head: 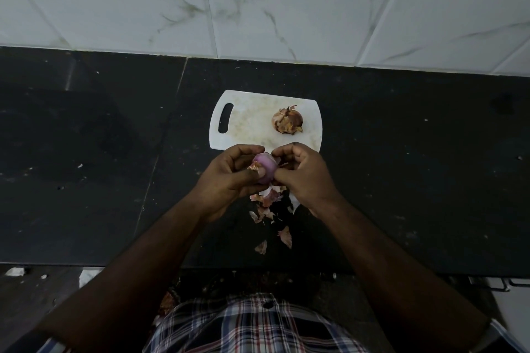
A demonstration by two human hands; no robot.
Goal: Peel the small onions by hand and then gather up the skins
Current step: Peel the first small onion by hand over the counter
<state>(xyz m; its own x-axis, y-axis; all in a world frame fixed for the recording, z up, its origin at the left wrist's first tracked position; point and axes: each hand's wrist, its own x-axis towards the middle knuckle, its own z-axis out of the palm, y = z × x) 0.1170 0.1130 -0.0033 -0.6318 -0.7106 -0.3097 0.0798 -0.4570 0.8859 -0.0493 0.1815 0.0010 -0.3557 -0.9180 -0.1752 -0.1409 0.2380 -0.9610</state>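
Above the dark countertop (86, 152), just in front of the near edge of the white cutting board (249, 123), the left hand (229, 178) was curled around a small, mostly peeled purple onion (265, 169), thumb pressed across its front and fingertips arched over its top, so the bulb sat cupped and touching the palm side. A scrap of dry root clung at the onion's left end, which suggested its long axis ran roughly left to right between the two hands. To the right, touching the onion's other end, the right hand (304, 175) was bunched tight, its fingertips pinching what looked like a strip of skin at that end; the strip itself was largely hidden. Both hands were equally near the bulb, so the coming pull likely ran rightward, away from the left hand's hold. Below them, loose skins (269, 209) lay scattered on the counter. Further back and to the right, an unpeeled onion (287, 120) rested on the board, well apart from both hands.
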